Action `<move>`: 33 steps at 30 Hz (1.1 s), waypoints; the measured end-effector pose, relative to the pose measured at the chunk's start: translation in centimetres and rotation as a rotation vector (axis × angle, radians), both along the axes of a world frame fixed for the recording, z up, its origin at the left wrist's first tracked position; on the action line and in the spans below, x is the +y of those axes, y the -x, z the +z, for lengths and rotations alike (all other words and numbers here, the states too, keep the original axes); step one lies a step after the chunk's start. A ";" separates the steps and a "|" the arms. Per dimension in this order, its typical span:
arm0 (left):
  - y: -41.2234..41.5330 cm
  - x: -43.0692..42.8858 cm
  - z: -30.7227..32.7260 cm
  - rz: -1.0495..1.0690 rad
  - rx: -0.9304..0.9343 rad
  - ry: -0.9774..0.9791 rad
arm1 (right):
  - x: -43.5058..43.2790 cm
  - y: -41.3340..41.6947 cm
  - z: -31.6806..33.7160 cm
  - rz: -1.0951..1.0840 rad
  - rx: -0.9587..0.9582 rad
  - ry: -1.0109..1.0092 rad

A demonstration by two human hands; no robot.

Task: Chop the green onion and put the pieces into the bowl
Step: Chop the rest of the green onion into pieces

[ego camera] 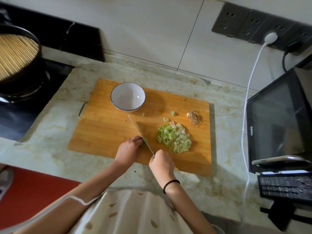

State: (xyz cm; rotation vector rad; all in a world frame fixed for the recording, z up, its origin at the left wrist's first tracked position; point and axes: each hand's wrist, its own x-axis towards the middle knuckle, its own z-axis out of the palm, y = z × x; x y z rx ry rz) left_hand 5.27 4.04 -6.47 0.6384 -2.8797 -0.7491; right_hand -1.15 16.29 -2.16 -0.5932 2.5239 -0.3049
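A wooden cutting board [104,132] lies on the counter. A white bowl [128,97] with a blue rim stands at its far left, holding only a few slivers. A pile of chopped green onion [173,139] sits right of centre, with stray slices beyond it. My right hand [161,163] grips the handle of a knife [141,133], blade edge down on the board. My left hand [129,147] pins the last short stub of green onion [144,143] against the blade's left side. The cut-off root end [193,118] lies at the board's right.
A black pot with a bamboo mat [16,58] sits on the stove at the left. A microwave [280,122] stands at the right, with a phone on a stand [280,162] before it. A white cable [248,105] hangs from wall sockets [256,24].
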 end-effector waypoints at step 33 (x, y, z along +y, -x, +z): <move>-0.8 -0.3 -0.6 0.058 0.088 -0.061 | 3.5 -1.4 1.6 0.046 0.055 0.045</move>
